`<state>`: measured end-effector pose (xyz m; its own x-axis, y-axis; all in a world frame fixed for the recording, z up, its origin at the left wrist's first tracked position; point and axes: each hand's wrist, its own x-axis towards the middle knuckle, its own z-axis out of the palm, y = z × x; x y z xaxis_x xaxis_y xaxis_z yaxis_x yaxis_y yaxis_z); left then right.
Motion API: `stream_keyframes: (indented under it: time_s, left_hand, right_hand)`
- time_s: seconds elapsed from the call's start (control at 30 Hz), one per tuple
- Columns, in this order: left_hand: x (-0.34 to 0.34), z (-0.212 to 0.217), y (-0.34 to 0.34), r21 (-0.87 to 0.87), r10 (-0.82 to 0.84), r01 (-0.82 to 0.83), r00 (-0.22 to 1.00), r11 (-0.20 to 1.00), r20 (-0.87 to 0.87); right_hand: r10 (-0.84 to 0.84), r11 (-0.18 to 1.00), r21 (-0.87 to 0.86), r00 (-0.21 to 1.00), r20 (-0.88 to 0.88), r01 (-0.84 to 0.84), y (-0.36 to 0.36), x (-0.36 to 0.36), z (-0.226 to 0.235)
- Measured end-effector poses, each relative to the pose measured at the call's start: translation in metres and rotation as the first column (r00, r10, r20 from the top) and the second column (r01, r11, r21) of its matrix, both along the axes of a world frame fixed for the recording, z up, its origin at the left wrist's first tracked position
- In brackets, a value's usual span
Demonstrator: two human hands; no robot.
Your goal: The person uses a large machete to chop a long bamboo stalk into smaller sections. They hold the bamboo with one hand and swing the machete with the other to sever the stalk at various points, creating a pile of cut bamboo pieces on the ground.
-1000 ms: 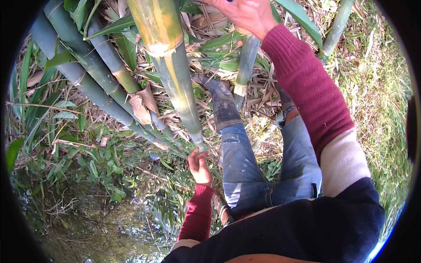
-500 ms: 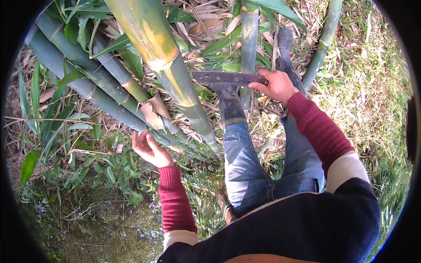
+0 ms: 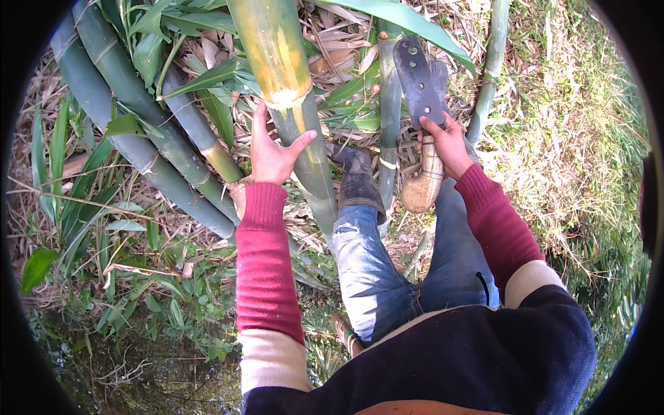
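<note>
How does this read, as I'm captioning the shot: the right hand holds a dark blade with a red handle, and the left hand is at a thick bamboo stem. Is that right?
Not quite: the head view shows a pale tan handle, not red. The right hand does hold the dark blade, and the left hand is at a thick bamboo stem.

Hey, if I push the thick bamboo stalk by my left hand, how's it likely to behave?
The thick bamboo stalk is probably stiff, since it runs straight past its pale joint. Its smooth skin may let your left hand slide, and its rounded side could make an off-centre push glance away.
</note>
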<state>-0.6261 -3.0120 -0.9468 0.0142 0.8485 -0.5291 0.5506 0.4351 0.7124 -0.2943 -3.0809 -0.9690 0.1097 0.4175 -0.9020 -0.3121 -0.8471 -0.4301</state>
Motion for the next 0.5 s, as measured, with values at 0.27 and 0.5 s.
stream_keyframes:
  time_s: [0.27,0.5]
  left_hand:
    - [-0.021,-0.023,-0.023,-0.082,-0.025,0.031,0.997,0.996,0.076]
    - [-0.026,-0.016,-0.031,-0.123,-0.135,0.135,0.991,0.983,0.009]
  right_hand:
    - [-0.264,0.965,0.011,0.962,0.066,0.264,-0.035,-0.079,0.052]
    - [-0.364,0.931,0.031,0.927,0.087,0.363,0.024,-0.120,0.176]
